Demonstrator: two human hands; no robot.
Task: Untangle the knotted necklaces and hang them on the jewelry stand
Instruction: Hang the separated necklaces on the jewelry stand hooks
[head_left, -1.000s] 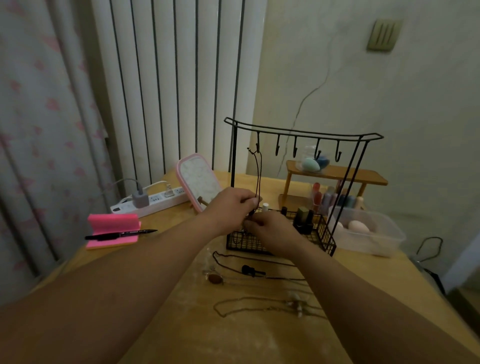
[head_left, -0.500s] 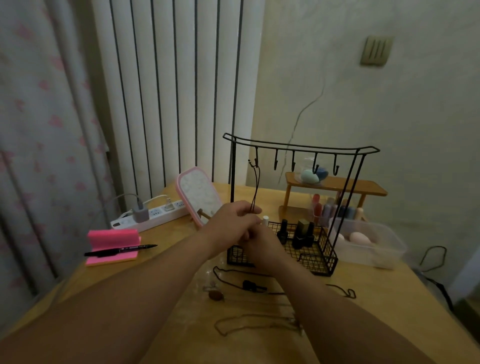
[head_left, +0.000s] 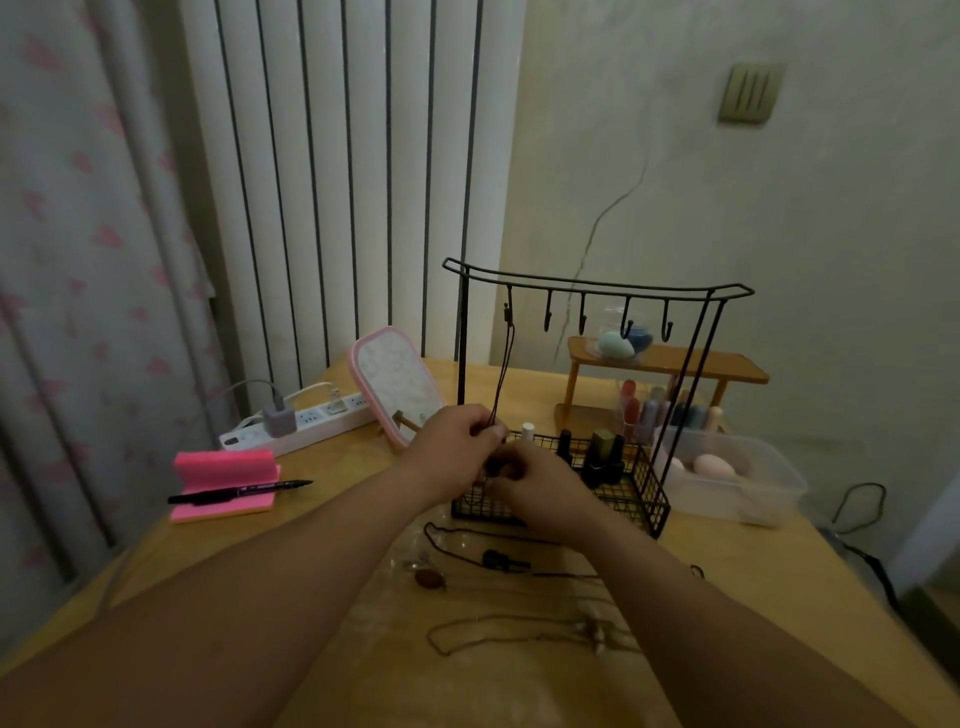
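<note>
A person's left hand (head_left: 457, 441) pinched a black cord necklace (head_left: 506, 364) that hung taut from the leftmost hook of a black wire jewelry stand (head_left: 602, 285). The right hand (head_left: 540, 491) met it just beneath, fingers (head_left: 501, 473) curled on the cord's lower end, apparently to steady it for straightening. Near the stand's basket, a dark cord necklace with a pendant (head_left: 498, 560) and a thin chain necklace (head_left: 467, 631) lay on the wooden surface (head_left: 311, 545), not yet hung.
</note>
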